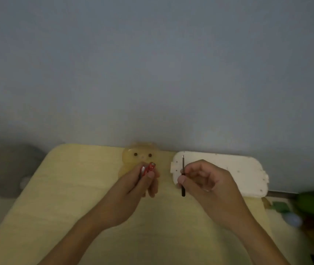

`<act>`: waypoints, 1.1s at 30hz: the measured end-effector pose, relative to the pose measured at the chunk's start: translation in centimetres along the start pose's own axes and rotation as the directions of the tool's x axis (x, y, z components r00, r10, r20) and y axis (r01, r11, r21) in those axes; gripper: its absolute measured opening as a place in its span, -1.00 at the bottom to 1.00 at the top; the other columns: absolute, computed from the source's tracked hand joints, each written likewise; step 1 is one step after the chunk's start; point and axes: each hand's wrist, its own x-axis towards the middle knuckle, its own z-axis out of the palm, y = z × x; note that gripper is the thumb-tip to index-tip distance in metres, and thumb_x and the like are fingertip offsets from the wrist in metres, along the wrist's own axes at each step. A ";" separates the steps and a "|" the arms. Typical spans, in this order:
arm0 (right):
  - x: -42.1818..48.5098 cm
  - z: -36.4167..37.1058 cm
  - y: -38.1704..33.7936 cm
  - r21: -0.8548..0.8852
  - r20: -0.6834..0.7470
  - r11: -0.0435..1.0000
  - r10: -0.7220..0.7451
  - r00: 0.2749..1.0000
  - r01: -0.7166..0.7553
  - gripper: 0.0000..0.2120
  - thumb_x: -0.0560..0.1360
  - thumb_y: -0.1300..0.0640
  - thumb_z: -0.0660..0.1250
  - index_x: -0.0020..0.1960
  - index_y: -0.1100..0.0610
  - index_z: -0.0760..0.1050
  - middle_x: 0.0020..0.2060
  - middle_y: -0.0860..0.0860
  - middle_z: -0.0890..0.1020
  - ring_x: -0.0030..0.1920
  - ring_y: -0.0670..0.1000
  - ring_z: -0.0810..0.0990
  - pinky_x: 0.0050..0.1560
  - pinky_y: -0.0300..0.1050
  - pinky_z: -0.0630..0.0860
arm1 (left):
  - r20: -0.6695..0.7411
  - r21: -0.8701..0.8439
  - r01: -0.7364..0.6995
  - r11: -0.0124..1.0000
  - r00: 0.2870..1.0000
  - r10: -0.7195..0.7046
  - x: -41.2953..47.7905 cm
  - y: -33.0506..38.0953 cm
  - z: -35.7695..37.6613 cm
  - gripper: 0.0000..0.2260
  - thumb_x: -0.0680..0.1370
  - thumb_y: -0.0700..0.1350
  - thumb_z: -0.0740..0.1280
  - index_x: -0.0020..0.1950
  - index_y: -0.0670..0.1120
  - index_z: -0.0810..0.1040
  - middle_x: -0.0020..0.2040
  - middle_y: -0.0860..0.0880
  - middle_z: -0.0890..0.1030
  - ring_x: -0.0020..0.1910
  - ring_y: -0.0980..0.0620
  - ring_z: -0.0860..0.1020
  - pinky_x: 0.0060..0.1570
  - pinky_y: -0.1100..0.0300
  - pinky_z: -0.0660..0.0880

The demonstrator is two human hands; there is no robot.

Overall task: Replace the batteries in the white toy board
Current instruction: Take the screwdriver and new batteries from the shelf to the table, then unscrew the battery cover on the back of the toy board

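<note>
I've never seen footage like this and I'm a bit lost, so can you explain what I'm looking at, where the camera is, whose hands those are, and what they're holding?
There is no machine here. One camera, worn on a person's head, looks forward and down, so the two bare arms coming up from the bottom are that person's own. The left hand grips red batteries. The right hand pinches a thin screwdriver, tip pointing away from the person. Behind that hand, on the pale yellow table, lies the white toy board. A yellowish toy with two dark eyes sits behind the left hand, against the plain wall. The picture is dim and slightly blurred.
</note>
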 end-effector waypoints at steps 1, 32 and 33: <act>0.4 0.0 1.3 -0.020 0.017 1.000 -0.006 1.000 0.006 -0.89 0.51 0.34 0.50 -0.08 0.16 0.64 -0.23 0.04 0.77 -0.19 0.05 0.76 -0.10 -0.22 0.65 | 0.033 0.027 0.008 1.000 0.999 -0.009 0.2 -0.9 0.4 -0.78 0.74 0.01 0.11 0.07 -0.02 0.51 -0.22 0.08 0.56 -0.21 0.11 0.50 -0.14 0.16 0.45; 1.0 -4.3 12.2 -0.776 0.031 0.569 -0.395 0.918 0.271 -0.97 0.67 0.07 0.21 0.04 -0.03 0.39 0.04 0.00 0.71 0.00 0.14 0.63 -0.01 0.14 0.58 | 0.183 0.731 -0.299 0.613 0.952 0.245 5.8 -5.3 3.1 -0.49 0.48 0.33 0.42 0.33 0.11 0.56 0.19 0.15 0.60 0.00 0.13 0.56 0.01 0.08 0.54; 0.8 -4.3 12.3 -0.794 0.041 0.546 -0.391 0.919 0.268 -0.94 0.69 0.04 0.17 0.03 -0.06 0.35 0.04 0.00 0.71 -0.02 0.14 0.62 -0.03 0.14 0.58 | 0.183 0.713 -0.306 0.631 0.950 0.254 6.3 -5.2 3.3 -0.46 0.46 0.34 0.44 0.35 0.09 0.56 0.22 0.13 0.60 0.08 0.09 0.57 0.08 0.05 0.55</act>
